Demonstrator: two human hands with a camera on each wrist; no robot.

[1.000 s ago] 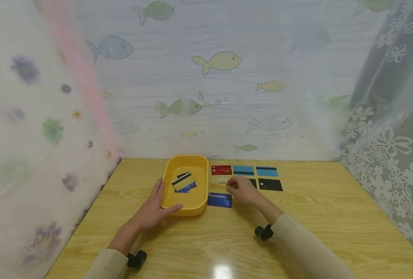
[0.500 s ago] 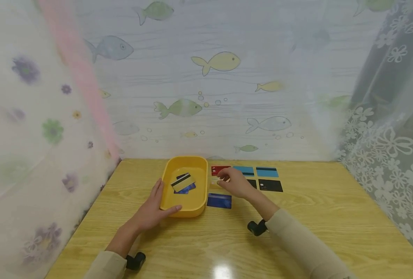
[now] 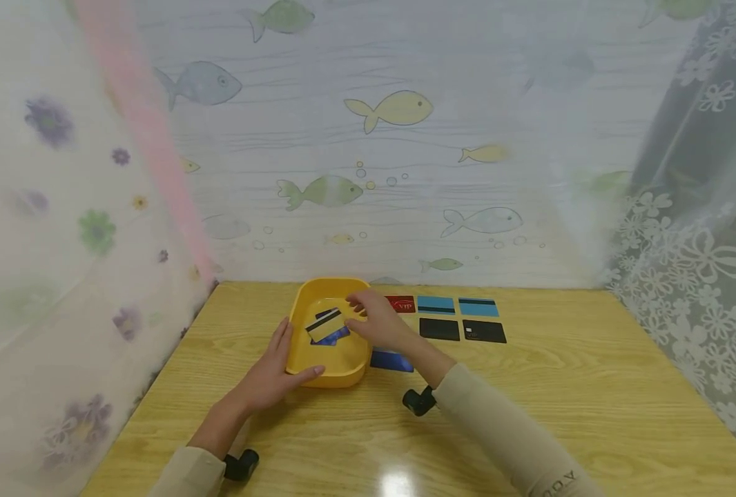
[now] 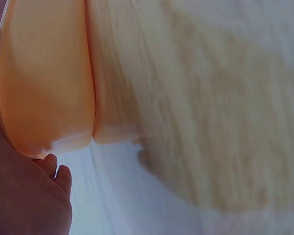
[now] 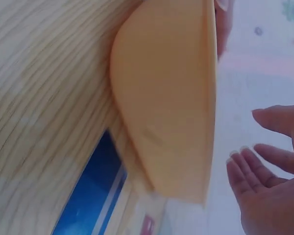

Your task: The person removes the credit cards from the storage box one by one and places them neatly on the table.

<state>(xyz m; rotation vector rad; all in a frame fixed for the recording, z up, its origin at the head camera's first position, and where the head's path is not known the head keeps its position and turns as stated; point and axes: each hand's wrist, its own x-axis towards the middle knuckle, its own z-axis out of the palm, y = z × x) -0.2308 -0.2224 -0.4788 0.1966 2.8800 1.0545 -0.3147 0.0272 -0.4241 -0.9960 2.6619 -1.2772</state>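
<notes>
My left hand (image 3: pixel 268 376) grips the near left corner of a yellow plastic tray (image 3: pixel 343 379), with the thumb over the front rim. In the left wrist view, curled fingertips (image 4: pixel 62 177) show by the tray wall (image 4: pixel 46 83). Inside the tray lie a gold card with a black stripe (image 3: pixel 324 324) and blue card pieces beneath it. My right hand (image 3: pixel 377 319) is over the tray's right rim. Its thumb and fingers (image 5: pixel 245 171) stand apart, with nothing visible between them. A blue card (image 3: pixel 393 360) lies beside the tray, partly hidden by the right wrist.
Right of the tray lie a red VIP card (image 3: pixel 402 304), two light-blue striped cards, a black card (image 3: pixel 439 329) and a black VIP card (image 3: pixel 485 331). The wooden table (image 3: pixel 529 414) reaches a fish-print curtain (image 3: pixel 393 172) at the back.
My right hand has moved left from the pale card to above the tray's right side, uncovering the black card. Whether the pale card still lies there is hidden. The left hand stays on the tray.
</notes>
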